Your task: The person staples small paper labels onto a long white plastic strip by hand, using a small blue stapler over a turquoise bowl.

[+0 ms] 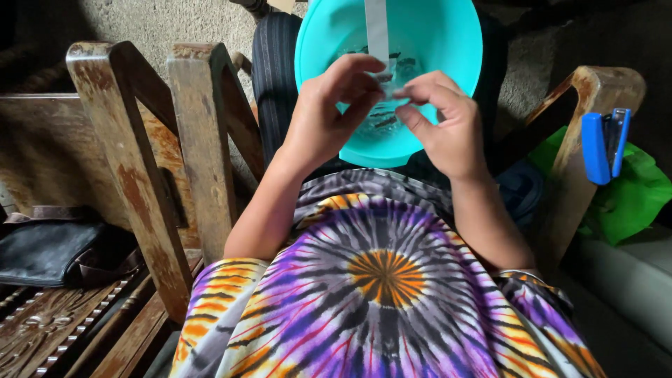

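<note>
Both hands, left (323, 112) and right (442, 119), pinch a small clear packet (389, 89) over a teal bowl (448, 42) on the lap; a grey strip (377, 28) rises from it.

Both bare forearms reach far from the body. The left hand (329, 115) and right hand (444, 122) meet fingertip to fingertip, fingers curled in a pinch.
</note>
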